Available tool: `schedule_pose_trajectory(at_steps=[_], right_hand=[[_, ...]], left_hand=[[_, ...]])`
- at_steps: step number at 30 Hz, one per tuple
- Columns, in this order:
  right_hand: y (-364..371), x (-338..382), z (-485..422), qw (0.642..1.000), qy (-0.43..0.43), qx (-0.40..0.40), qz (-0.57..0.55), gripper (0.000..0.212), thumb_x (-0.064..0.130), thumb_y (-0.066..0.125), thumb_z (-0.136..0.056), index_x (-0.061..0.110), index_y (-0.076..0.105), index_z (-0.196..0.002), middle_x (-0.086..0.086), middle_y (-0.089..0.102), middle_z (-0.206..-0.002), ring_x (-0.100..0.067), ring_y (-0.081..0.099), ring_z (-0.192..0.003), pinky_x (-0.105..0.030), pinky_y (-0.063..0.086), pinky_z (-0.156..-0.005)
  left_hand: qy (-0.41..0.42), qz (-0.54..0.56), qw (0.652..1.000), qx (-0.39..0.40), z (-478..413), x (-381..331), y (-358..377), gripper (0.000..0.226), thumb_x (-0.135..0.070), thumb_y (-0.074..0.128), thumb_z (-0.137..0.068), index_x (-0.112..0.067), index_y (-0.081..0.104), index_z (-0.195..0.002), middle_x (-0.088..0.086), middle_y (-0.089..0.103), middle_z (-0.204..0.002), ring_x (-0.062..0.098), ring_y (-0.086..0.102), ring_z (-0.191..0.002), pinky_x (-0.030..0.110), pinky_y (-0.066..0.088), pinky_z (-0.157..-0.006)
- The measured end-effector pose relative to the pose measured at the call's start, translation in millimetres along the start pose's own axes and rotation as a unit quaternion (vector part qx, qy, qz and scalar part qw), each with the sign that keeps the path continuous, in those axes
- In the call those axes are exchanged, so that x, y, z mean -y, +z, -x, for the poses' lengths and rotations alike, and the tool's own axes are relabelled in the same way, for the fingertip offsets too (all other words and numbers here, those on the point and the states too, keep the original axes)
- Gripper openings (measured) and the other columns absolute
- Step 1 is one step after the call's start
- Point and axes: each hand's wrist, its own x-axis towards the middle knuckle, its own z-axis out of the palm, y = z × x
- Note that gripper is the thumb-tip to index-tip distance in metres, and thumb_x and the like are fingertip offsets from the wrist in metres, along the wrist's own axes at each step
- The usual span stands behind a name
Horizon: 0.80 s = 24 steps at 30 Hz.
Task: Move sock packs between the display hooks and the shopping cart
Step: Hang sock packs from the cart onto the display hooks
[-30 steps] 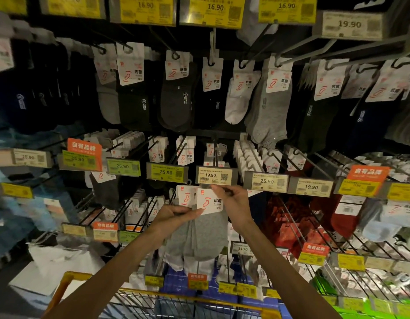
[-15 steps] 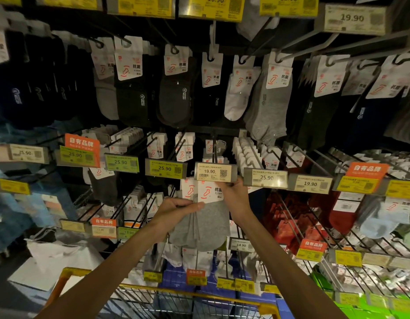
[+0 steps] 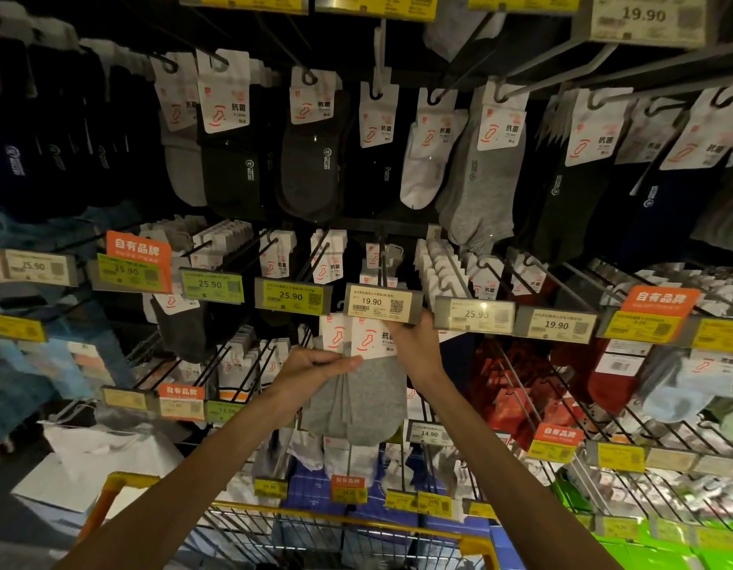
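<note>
Grey sock pack point(image 3: 368, 401) sits just under 19.90 price tag point(image 3: 381, 304), at tip of display hook point(image 3: 383, 261). Left hand point(image 3: 315, 370) fingers pinch fabric; right hand point(image 3: 414, 343) fingers grip card top. Threaded on hook or not: cannot tell. Transfer likely midway; shopping cart point(image 3: 348, 523) below.

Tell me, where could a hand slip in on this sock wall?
Roomiest: the dark gap behind the 19.90 tag, where the hook carries few packs. The white card stack to its right is crowded, as is the top row.
</note>
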Motion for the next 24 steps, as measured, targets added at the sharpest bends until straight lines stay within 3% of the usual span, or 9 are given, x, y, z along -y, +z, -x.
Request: schedule_pose_trajectory(at_steps=[6, 10, 15, 19, 22, 24], right_hand=[[-2.6, -4.0, -3.3, 0.999, -0.021, 0.012, 0.03, 0.019, 0.009, 0.066, -0.091, 0.025, 0.064, -0.101, 0.012, 0.067, -0.101, 0.005, 0.063, -0.093, -0.014, 0.051, -0.078], [-5.8, -20.7, -2.2, 0.996, -0.039, 0.033, 0.07, 0.031, 0.016, 0.066, -0.092, 0.009, 0.061, -0.122, 0.009, 0.068, -0.112, 0.001, 0.063, -0.103, -0.015, 0.05, -0.083], [-8.9, -36.5, -0.9, 0.996, -0.044, 0.018, 0.079, 0.036, 0.013, 0.067, -0.091, 0.007, 0.058, -0.125, 0.007, 0.069, -0.114, -0.005, 0.064, -0.108, -0.015, 0.049, -0.088], [-4.6, -40.0, -12.2, 0.993, -0.06, -0.008, 0.097, 0.029, 0.011, 0.067, -0.091, 0.008, 0.062, -0.119, -0.015, 0.07, -0.102, -0.019, 0.065, -0.099, -0.009, 0.046, -0.08], [0.7, -36.1, -14.8, 0.993, -0.047, -0.025, 0.102, 0.027, 0.006, 0.065, -0.091, 0.006, 0.061, -0.118, 0.004, 0.068, -0.104, 0.004, 0.063, -0.099, -0.002, 0.041, -0.08], [3.4, -36.5, -23.5, 0.993, -0.023, -0.035, 0.106, 0.021, 0.002, 0.061, -0.093, 0.007, 0.06, -0.114, 0.005, 0.063, -0.105, 0.001, 0.06, -0.099, 0.0, 0.039, -0.079]], left_hand=[[0.005, -0.001, 1.0, 0.008, -5.7, -1.0, 1.2, 0.021, -0.019, 0.076, -0.084, -0.01, 0.077, -0.103, -0.01, 0.077, -0.093, -0.006, 0.069, -0.085, 0.005, 0.048, -0.067], [-0.003, 0.018, 1.0, 0.001, -12.2, 2.4, 0.6, 0.028, -0.027, 0.077, -0.082, -0.012, 0.077, -0.106, -0.005, 0.077, -0.101, 0.007, 0.07, -0.098, 0.017, 0.05, -0.083], [-0.008, 0.014, 1.0, -0.02, -25.1, 4.7, 2.5, 0.029, -0.032, 0.08, -0.078, -0.015, 0.078, -0.101, -0.005, 0.077, -0.099, 0.01, 0.07, -0.099, 0.025, 0.05, -0.092], [0.001, 0.031, 0.999, -0.042, -33.7, 5.8, 7.1, 0.021, -0.027, 0.079, -0.08, -0.016, 0.078, -0.097, -0.007, 0.077, -0.091, 0.006, 0.072, -0.085, 0.014, 0.053, -0.07], [0.038, 0.043, 0.991, -0.117, -42.0, 14.1, 6.9, 0.013, -0.022, 0.08, -0.08, -0.015, 0.078, -0.091, -0.008, 0.077, -0.083, 0.004, 0.071, -0.081, 0.012, 0.052, -0.067], [0.065, 0.013, 0.982, -0.179, -49.0, 23.0, -0.5, 0.009, -0.017, 0.081, -0.078, -0.018, 0.078, -0.086, -0.014, 0.075, -0.078, -0.002, 0.068, -0.08, 0.008, 0.05, -0.072]])
